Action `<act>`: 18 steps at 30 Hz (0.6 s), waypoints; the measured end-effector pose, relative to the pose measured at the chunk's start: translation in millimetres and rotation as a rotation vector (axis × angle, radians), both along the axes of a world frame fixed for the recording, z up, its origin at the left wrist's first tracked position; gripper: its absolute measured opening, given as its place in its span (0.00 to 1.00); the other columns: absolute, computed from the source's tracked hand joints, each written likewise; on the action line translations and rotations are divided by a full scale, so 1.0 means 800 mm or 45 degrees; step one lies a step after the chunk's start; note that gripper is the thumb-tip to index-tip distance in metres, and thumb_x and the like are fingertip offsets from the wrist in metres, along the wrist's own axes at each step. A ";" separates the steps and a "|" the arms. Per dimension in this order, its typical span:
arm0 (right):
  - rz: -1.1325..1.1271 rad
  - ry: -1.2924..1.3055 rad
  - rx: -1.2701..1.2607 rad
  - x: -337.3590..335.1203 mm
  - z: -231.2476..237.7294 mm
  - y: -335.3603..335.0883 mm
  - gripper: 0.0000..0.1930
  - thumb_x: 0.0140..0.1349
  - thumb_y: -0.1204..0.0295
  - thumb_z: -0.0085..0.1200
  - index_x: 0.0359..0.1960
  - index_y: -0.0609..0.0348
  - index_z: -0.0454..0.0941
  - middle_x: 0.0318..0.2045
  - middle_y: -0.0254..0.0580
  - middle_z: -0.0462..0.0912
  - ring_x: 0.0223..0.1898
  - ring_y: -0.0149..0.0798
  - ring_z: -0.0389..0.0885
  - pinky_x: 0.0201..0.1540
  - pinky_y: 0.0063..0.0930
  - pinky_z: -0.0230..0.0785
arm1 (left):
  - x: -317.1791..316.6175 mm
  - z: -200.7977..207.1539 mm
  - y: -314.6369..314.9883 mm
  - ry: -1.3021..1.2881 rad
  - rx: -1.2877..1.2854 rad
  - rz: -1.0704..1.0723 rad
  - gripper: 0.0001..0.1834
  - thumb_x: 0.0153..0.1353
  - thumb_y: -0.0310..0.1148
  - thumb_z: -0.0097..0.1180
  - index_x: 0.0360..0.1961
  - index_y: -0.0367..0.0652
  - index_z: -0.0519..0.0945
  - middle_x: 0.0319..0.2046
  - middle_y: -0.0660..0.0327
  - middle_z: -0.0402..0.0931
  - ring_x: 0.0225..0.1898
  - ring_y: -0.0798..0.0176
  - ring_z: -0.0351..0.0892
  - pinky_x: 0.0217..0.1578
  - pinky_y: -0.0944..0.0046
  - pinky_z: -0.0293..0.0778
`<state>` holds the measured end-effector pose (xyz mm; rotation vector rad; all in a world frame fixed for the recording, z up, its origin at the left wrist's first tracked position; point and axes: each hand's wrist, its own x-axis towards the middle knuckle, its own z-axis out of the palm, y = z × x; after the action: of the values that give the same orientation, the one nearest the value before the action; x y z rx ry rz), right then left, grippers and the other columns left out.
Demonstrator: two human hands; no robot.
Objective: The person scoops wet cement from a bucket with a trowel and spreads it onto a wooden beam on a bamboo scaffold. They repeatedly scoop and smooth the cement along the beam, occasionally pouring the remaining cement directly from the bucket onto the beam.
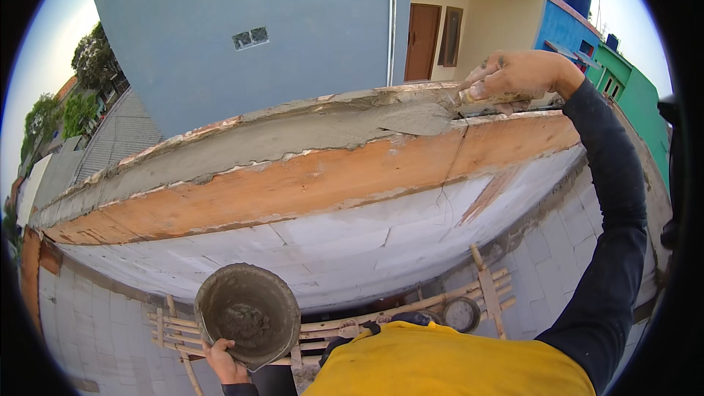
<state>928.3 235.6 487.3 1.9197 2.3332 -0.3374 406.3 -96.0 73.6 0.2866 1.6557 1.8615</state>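
Mortar [293, 136]: grey and lumpy, it lies in a long strip on top of the wall [330, 249], and more is in the bucket [218, 292].
Bucket: dark and round, low on the left, with its mouth facing up; a heap of mortar sits at the bottom and grey smears coat the inside.
Small tub [477, 309]: round, low on the right by the bamboo poles [488, 293]; I can't tell what is in it.
Left hand [224, 364]: its grip is clamped on the bucket's edge, at the lower left.
Right hand [517, 77]: its grip is closed around the trowel [419, 120] by the handle end.
Trowel: its blade points left and touches the mortar, near the front edge of the wall top.
Edges: an orange band [330, 187] runs below the mortar, which has a ragged rim there.
Room: most of the strip stretches left of the blade; a grey house [315, 29] stands behind; open air lies between bucket and band.
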 end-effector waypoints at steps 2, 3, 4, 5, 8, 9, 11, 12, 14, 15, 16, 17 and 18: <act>-0.116 -0.015 0.037 0.026 0.012 -0.010 0.31 0.66 0.44 0.59 0.51 0.62 0.88 0.38 0.47 0.83 0.39 0.38 0.83 0.43 0.37 0.74 | 0.021 0.019 0.007 -0.021 -0.018 0.019 0.40 0.45 0.14 0.44 0.67 0.33 0.68 0.49 0.53 0.79 0.40 0.58 0.77 0.40 0.66 0.74; -0.105 -0.064 0.203 0.034 0.010 -0.018 0.29 0.66 0.45 0.59 0.49 0.62 0.88 0.35 0.44 0.82 0.36 0.35 0.81 0.40 0.32 0.73 | 0.032 0.028 0.017 -0.055 0.053 0.045 0.40 0.44 0.14 0.44 0.66 0.32 0.69 0.50 0.52 0.79 0.42 0.57 0.79 0.40 0.66 0.76; 0.019 0.066 0.363 0.039 0.009 -0.031 0.28 0.65 0.46 0.60 0.46 0.62 0.87 0.32 0.41 0.81 0.33 0.32 0.80 0.37 0.28 0.71 | 0.040 0.040 0.024 -0.101 0.222 -0.162 0.40 0.44 0.14 0.42 0.65 0.32 0.70 0.51 0.51 0.79 0.46 0.54 0.82 0.42 0.62 0.80; 0.095 0.251 0.303 0.038 0.000 -0.042 0.26 0.65 0.47 0.60 0.42 0.62 0.86 0.32 0.38 0.80 0.32 0.29 0.79 0.34 0.23 0.70 | 0.048 0.050 0.028 -0.142 0.286 -0.219 0.40 0.42 0.13 0.41 0.63 0.31 0.71 0.51 0.50 0.79 0.49 0.51 0.83 0.46 0.61 0.82; 0.272 0.624 0.165 0.011 -0.062 -0.095 0.27 0.62 0.50 0.65 0.47 0.64 0.81 0.31 0.33 0.76 0.28 0.29 0.77 0.33 0.23 0.69 | 0.062 0.079 0.045 0.041 0.084 -0.212 0.34 0.48 0.12 0.45 0.61 0.32 0.74 0.42 0.58 0.81 0.35 0.66 0.78 0.35 0.66 0.77; 0.387 0.625 0.148 -0.010 -0.096 -0.110 0.28 0.60 0.51 0.67 0.50 0.63 0.80 0.32 0.35 0.78 0.28 0.31 0.78 0.32 0.24 0.70 | 0.065 0.092 0.052 0.016 0.001 -0.199 0.34 0.48 0.11 0.46 0.61 0.32 0.74 0.42 0.59 0.81 0.35 0.67 0.78 0.36 0.67 0.77; 0.769 0.565 0.095 -0.069 -0.177 -0.121 0.26 0.61 0.58 0.66 0.55 0.63 0.79 0.37 0.48 0.85 0.31 0.47 0.84 0.36 0.36 0.74 | 0.074 0.111 0.069 0.014 -0.005 -0.256 0.34 0.49 0.11 0.47 0.62 0.33 0.74 0.41 0.59 0.82 0.33 0.68 0.77 0.36 0.68 0.76; 0.953 0.536 0.010 -0.104 -0.222 -0.120 0.23 0.63 0.63 0.61 0.58 0.61 0.79 0.45 0.57 0.85 0.37 0.59 0.84 0.39 0.44 0.75 | 0.080 0.119 0.074 0.010 -0.001 -0.278 0.35 0.49 0.12 0.48 0.63 0.33 0.73 0.41 0.59 0.82 0.32 0.68 0.77 0.35 0.68 0.75; 1.138 0.386 0.139 -0.185 -0.310 -0.124 0.27 0.63 0.71 0.56 0.66 0.57 0.76 0.41 0.53 0.84 0.36 0.56 0.85 0.39 0.47 0.78 | 0.090 0.132 0.087 0.033 0.007 -0.354 0.34 0.49 0.12 0.48 0.63 0.33 0.73 0.41 0.59 0.82 0.32 0.68 0.77 0.35 0.69 0.75; 1.192 0.350 0.214 -0.219 -0.343 -0.126 0.31 0.61 0.73 0.54 0.69 0.61 0.72 0.38 0.52 0.82 0.36 0.54 0.85 0.36 0.45 0.79 | 0.094 0.137 0.092 0.058 0.015 -0.401 0.34 0.50 0.11 0.48 0.63 0.33 0.74 0.41 0.59 0.82 0.33 0.69 0.78 0.36 0.69 0.75; 1.193 0.399 0.337 -0.255 -0.372 -0.130 0.33 0.59 0.74 0.54 0.69 0.64 0.71 0.39 0.54 0.82 0.36 0.54 0.86 0.35 0.44 0.80 | 0.098 0.141 0.095 0.090 0.020 -0.431 0.34 0.50 0.11 0.47 0.62 0.33 0.74 0.42 0.59 0.82 0.34 0.69 0.78 0.36 0.69 0.75; 1.171 0.387 0.429 -0.276 -0.391 -0.134 0.35 0.57 0.74 0.55 0.70 0.67 0.69 0.39 0.55 0.81 0.36 0.54 0.86 0.34 0.43 0.81 | 0.103 0.143 0.098 0.085 -0.003 -0.424 0.34 0.50 0.11 0.47 0.62 0.34 0.75 0.43 0.59 0.83 0.36 0.69 0.79 0.37 0.69 0.75; 1.242 0.477 0.452 -0.283 -0.404 -0.142 0.35 0.57 0.74 0.55 0.70 0.67 0.68 0.40 0.56 0.82 0.35 0.53 0.86 0.34 0.43 0.81 | 0.102 0.146 0.101 0.098 0.020 -0.437 0.34 0.50 0.11 0.47 0.63 0.34 0.74 0.43 0.59 0.83 0.35 0.68 0.79 0.38 0.69 0.76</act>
<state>701.6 122.1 164.3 0.5931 3.3821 -0.1877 488.1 -15.3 190.5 0.6148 1.5302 1.6218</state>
